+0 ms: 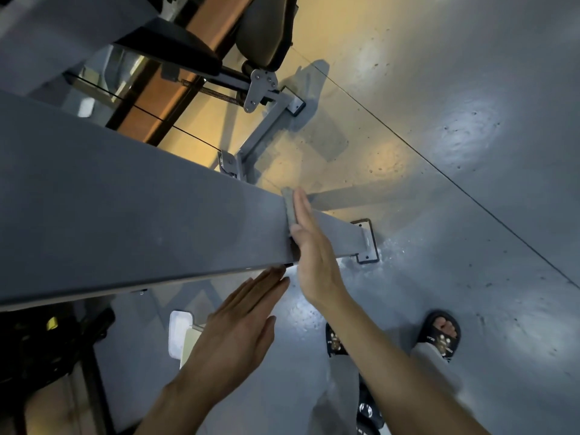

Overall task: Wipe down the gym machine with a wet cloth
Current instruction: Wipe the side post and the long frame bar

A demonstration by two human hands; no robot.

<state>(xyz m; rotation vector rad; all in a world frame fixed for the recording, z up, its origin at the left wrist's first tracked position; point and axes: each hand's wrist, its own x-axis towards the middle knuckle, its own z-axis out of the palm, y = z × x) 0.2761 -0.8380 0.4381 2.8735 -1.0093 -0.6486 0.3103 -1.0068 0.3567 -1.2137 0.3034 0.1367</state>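
A wide grey metal beam of the gym machine (141,208) runs from the left edge down to a floor plate at the right. My right hand (314,246) lies flat with straight fingers, pressing a folded grey cloth (289,208) against the beam's face. My left hand (241,324) is held out flat just below the beam's lower edge, its fingertips close to that edge, holding nothing.
The beam's bolted foot plate (367,243) sits on the grey floor (455,183). A padded seat (266,32) and angled frame with a spring and cable stand beyond. My sandalled feet (439,334) are at the lower right. A white pedal (179,334) lies below the beam.
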